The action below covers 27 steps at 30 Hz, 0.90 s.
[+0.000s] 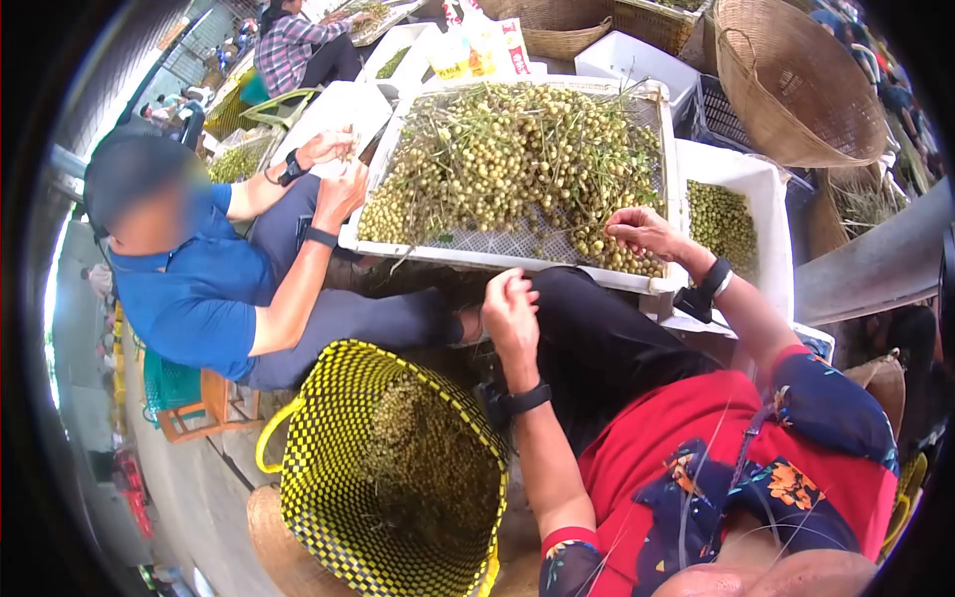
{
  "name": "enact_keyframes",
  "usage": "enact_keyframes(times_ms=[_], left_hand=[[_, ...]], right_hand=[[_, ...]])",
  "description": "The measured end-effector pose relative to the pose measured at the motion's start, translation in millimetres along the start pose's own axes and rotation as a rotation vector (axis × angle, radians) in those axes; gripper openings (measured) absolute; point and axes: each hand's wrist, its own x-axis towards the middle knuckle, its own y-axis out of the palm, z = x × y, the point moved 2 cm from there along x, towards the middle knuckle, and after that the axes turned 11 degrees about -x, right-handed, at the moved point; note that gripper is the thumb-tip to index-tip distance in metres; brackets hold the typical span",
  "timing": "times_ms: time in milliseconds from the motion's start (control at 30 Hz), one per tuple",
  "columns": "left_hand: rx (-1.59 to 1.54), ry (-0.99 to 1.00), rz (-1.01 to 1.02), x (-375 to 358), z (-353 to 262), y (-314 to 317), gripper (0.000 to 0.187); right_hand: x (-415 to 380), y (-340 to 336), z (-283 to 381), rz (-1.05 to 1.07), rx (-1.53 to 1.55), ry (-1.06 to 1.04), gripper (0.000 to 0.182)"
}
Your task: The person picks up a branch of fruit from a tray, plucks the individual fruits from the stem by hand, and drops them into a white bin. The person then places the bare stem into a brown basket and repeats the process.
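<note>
Fruit lay heaped in a white tray, placed, I judged from afar, so a co-worker could reach too, the right hand bunching its fingers over it, the left hand half-curled nearby, any grasp impossible to tell.

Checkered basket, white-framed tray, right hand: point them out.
Checkered basket (331, 458), head view: inner woven wall.
White-framed tray (453, 257), head view: near rim.
Right hand (649, 235), head view: middle of the hand.

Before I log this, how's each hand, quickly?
Left hand: loosely curled; can't tell whether it holds anything.
Right hand: curled at the fruit; grip unclear.
</note>
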Motion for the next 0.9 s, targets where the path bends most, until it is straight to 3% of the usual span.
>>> enact_keyframes(times_ms=[100,233,300,333,367,433,467,600,700,767,833,900], left_hand=[[-0.116,-0.252,0.367,15,-5,51,0.030],[-0.180,-0.404,0.398,34,9,105,0.051],[-0.334,-0.418,0.416,38,4,119,0.054],[-0.314,-0.423,0.425,43,1,124,0.054],[-0.322,-0.474,0.374,49,-2,127,0.053],[-0.309,-0.516,0.315,59,-1,132,0.048],[-0.302,-0.507,0.311,65,4,134,0.046],[-0.378,-0.461,0.342,79,21,130,0.033],[-0.406,-0.440,0.303,80,21,124,0.033],[-0.432,-0.448,0.330,78,12,122,0.032],[-0.392,-0.460,0.346,72,2,123,0.031],[-0.357,-0.478,0.365,68,-3,126,0.030]], right_hand=[[-16,-16,26,-0.016,0.076,-0.053,0.014],[-25,-23,47,-0.015,0.092,-0.163,0.014],[-24,-24,48,-0.109,-0.028,-0.380,0.014],[-23,-23,50,-0.309,-0.394,-0.573,0.010],[-23,-23,46,-0.325,-0.376,-0.569,0.010],[-26,-19,44,-0.354,-0.671,-0.698,0.006],[-31,-14,44,-0.312,-0.637,-0.587,0.004],[-28,-7,8,-0.300,-0.610,-0.570,0.017],[-35,-14,-15,-0.305,-0.610,-0.417,0.029],[-31,-21,-40,-0.390,-0.604,-0.367,0.024],[-20,-31,-47,-0.455,-0.348,-0.420,0.016],[-31,-41,-14,-0.160,0.232,-0.114,0.025]])
